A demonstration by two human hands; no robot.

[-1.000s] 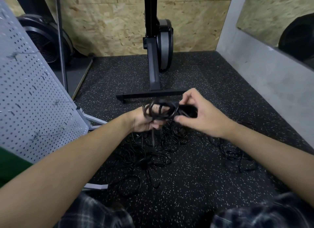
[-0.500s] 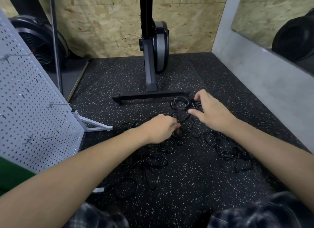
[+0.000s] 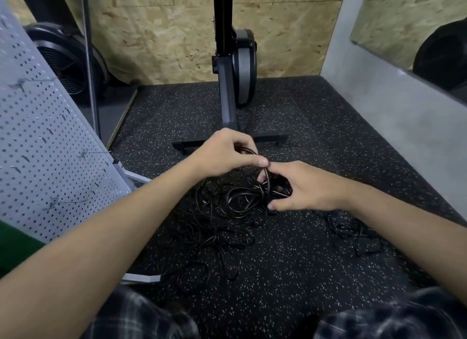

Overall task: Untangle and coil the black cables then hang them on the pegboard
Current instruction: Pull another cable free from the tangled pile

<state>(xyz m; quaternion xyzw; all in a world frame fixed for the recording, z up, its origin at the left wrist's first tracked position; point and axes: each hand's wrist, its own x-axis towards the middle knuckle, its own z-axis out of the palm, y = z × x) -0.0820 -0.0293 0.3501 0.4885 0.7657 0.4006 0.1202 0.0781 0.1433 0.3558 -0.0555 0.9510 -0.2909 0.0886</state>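
Black cables [image 3: 250,190] tangled, w/ few coiled loops.

One left hand [image 3: 225,154], one right hand [image 3: 309,187], one pegboard [image 3: 38,141], one fan [image 3: 66,58], perhaps several cables [image 3: 236,199].

Left hand [image 3: 222,154], right hand [image 3: 307,187] apparently gripping cable coil [image 3: 242,198].

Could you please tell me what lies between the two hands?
A loop of black cable, pinched by the left hand and gripped by the right hand, in the head view.
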